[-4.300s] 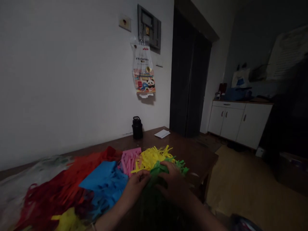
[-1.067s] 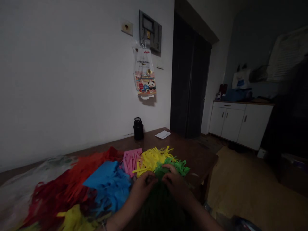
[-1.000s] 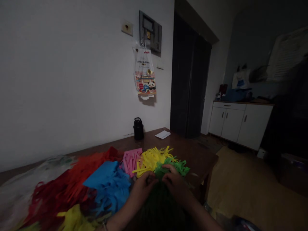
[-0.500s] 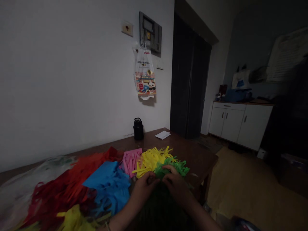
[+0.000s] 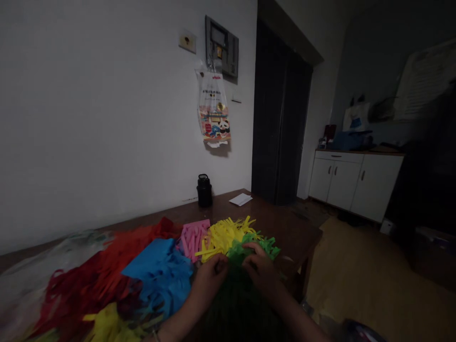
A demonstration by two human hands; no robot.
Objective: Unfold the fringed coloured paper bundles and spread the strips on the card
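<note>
My left hand point(image 5: 212, 275) is closed, thumb and fingertips pinched together at the near edge of the green fringed strips point(image 5: 270, 247). What it pinches is too dark to make out. Facing it across a small gap, my right hand point(image 5: 262, 270) curls its fingers in, the index finger raised over the green strips; whatever lies in its grip is hidden. Dark green material point(image 5: 235, 304) hangs below and between both hands, dim and blurred. Yellow fringed strips point(image 5: 224, 235) lie just beyond my fingers, beside pink strips point(image 5: 194, 237).
On the brown table point(image 5: 281, 228) are blue strips point(image 5: 162, 270), red strips point(image 5: 107, 261), more yellow strips point(image 5: 110, 325) and clear plastic point(image 5: 28, 280). A black bottle point(image 5: 204, 192) and white paper point(image 5: 241, 199) stand and lie near the wall. A printed bag point(image 5: 214, 111) hangs above.
My hands have drawn slightly apart, the left one shifting left and the right one a little right. The piles of strips look unchanged.
</note>
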